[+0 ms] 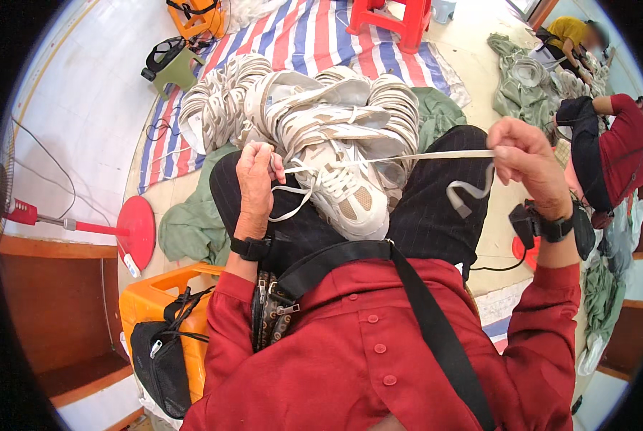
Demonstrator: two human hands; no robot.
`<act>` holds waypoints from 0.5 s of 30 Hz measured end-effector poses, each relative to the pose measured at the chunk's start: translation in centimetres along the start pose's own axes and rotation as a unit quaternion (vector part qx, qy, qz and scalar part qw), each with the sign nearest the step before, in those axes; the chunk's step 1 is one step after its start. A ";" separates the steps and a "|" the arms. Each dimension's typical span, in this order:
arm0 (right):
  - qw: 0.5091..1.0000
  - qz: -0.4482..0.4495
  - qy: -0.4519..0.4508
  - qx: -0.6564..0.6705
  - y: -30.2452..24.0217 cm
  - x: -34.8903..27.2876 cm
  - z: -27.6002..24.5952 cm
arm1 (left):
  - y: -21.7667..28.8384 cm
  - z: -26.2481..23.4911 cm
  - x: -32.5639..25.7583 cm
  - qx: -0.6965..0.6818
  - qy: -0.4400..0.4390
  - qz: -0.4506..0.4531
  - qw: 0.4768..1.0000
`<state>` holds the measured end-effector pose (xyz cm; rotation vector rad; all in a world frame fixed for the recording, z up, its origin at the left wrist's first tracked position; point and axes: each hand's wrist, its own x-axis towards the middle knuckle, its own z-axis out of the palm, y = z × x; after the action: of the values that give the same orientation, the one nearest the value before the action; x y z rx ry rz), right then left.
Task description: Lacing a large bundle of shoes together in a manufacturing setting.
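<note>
A white and beige sneaker (357, 205) rests between my thighs, its toe pointing toward me. Flat whitish shoelaces (436, 154) run from its eyelets. My right hand (526, 159), raised at the right, pinches one lace and pulls it taut sideways; the lace's loose end dangles below the fingers. Left of the shoe, my left hand (255, 176) is closed on the lace near the eyelets, and a loop hangs beneath it. Just beyond the sneaker lies a heap of similar shoe uppers (321, 108), stacked in curved rows.
A striped sheet (285, 36) covers the floor ahead. An orange stool (138, 302) with a black pouch (162, 366) stands at my left, near a red fan base (136, 233). A red stool (392, 21) is at the far side. Two people (616, 144) sit at the right.
</note>
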<state>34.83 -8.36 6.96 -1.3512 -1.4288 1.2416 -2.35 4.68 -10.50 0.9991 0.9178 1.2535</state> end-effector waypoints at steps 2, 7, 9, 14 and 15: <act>1.000 -0.008 0.014 -0.010 -0.8 -1.0 -0.7 | -0.3 -0.2 0.1 0.008 0.002 -0.003 1.000; 0.905 -0.038 0.068 -0.417 1.0 -3.0 -3.3 | -0.8 -0.7 0.4 0.013 0.009 -0.010 1.000; 0.836 -0.099 0.090 -0.532 3.5 -4.1 -5.6 | -0.7 -0.8 0.4 0.011 0.004 -0.010 1.000; 0.754 -0.020 0.228 -0.616 7.3 -7.1 -11.1 | -0.8 -1.0 0.3 -0.010 -0.008 -0.024 1.000; 0.753 -0.026 0.226 -0.617 7.6 -7.7 -11.8 | -0.8 -1.0 0.3 -0.012 -0.003 -0.020 1.000</act>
<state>48.79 -14.86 2.50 -2.1833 -1.9148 -0.3230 -3.00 5.02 -11.56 0.9610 0.9121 1.2244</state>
